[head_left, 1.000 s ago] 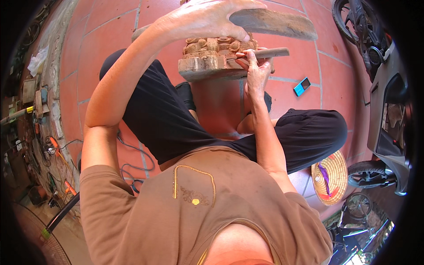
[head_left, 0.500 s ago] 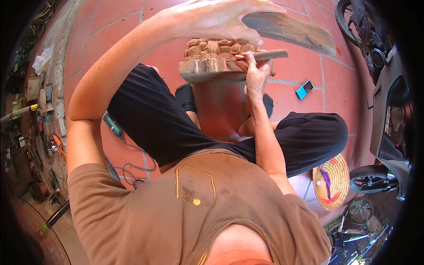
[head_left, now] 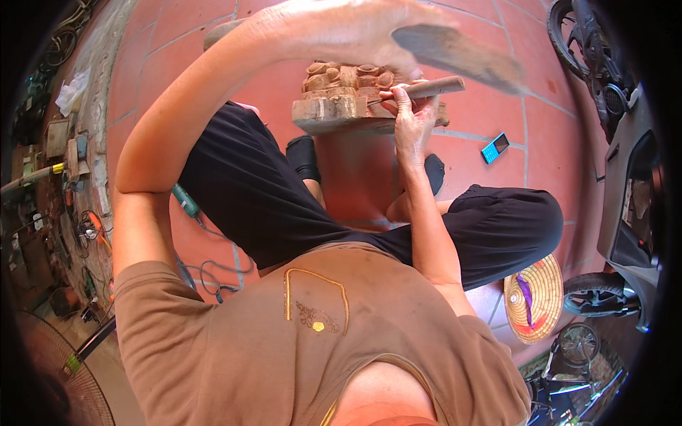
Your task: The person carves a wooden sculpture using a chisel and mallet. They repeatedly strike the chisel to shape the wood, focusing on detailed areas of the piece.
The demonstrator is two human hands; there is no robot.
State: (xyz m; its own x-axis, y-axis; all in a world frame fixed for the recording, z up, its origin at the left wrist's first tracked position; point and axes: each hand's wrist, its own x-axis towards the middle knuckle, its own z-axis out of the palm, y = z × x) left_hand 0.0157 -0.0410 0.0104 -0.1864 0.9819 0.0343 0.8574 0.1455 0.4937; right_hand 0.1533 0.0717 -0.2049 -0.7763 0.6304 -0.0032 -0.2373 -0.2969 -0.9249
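My left hand (head_left: pixel 362 37) is closed round a flat, grey-brown wooden mallet (head_left: pixel 465 57), blurred by motion, above the far side of the work. Low over the work, my right hand (head_left: pixel 413 128) pinches a chisel (head_left: pixel 439 87). Its wooden handle points right and its thin blade points left at the carving. The carved wooden block (head_left: pixel 334 110), reddish brown with rounded relief on top, lies in front of my feet. Part of the carving is hidden by my left hand and wrist.
A blue keypad phone (head_left: pixel 495 148) lies on the red tiles (head_left: pixel 490 117). Near my right knee is a woven conical hat (head_left: pixel 533 298). A green power tool (head_left: pixel 186 201) with a cord lies by my left thigh. Motorbikes (head_left: pixel 604 92) stand at right, a fan (head_left: pixel 64 376) at lower left.
The mallet has swung slightly and is now blurred. A wooden end has come into sight behind my left forearm. The chisel stays nearly in place at the carving.
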